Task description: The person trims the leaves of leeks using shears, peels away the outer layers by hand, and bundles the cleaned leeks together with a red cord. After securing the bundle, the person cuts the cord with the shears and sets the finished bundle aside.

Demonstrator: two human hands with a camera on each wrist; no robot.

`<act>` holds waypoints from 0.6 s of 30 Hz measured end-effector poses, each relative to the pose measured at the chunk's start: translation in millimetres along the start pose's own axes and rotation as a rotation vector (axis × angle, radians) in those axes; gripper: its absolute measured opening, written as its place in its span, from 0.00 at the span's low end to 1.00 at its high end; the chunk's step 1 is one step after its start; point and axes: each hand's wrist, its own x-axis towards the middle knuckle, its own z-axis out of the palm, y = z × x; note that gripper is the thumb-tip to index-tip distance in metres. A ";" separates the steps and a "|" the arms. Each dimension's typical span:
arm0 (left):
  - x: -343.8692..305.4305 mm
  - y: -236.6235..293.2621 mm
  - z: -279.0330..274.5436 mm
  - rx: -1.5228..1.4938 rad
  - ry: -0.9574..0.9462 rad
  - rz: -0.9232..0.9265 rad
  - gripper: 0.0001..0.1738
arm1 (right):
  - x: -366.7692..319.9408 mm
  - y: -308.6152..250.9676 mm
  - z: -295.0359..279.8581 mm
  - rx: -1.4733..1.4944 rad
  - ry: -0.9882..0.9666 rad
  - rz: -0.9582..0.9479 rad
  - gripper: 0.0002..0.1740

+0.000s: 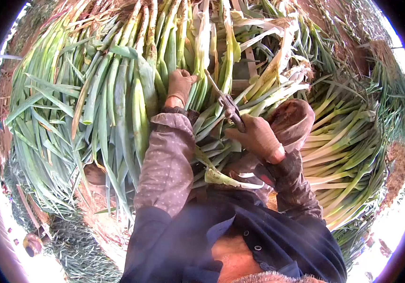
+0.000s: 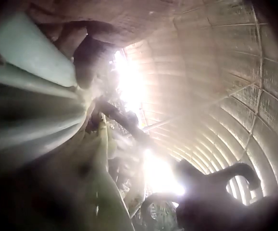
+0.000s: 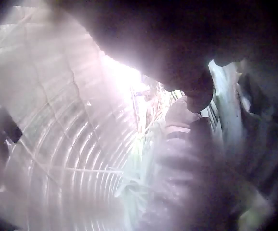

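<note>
My gloved left hand (image 1: 181, 86) is closed round a leek (image 1: 201, 52) at the front of a heap, and its leaves trail below the fist toward me. In the left wrist view, dark fingers curl over the pale green leek (image 2: 38, 57) at close range. Gloved as well, my right hand (image 1: 258, 139) grips an air blow gun (image 1: 229, 107) with a long thin nozzle. That nozzle slants up and left, its tip just right of the left hand. In the left wrist view the blow gun's dark tube (image 2: 124, 122) ends close to the leek. Blur hides the right fingers.
Untrimmed leeks (image 1: 117, 85) lie in a broad heap ahead and to the left. To my right, pale-stalked leeks (image 1: 329, 155) are stacked in a row. Loose peeled leaves (image 1: 278, 70) are piled ahead right. My knee (image 1: 296, 118) is beside the right hand. A ribbed greenhouse cover (image 2: 216, 96) arches overhead.
</note>
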 end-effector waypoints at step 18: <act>2.9 -28.7 25.0 0.005 -0.177 -0.036 0.14 | 227.9 117.0 7.8 -0.482 0.148 -0.332 0.27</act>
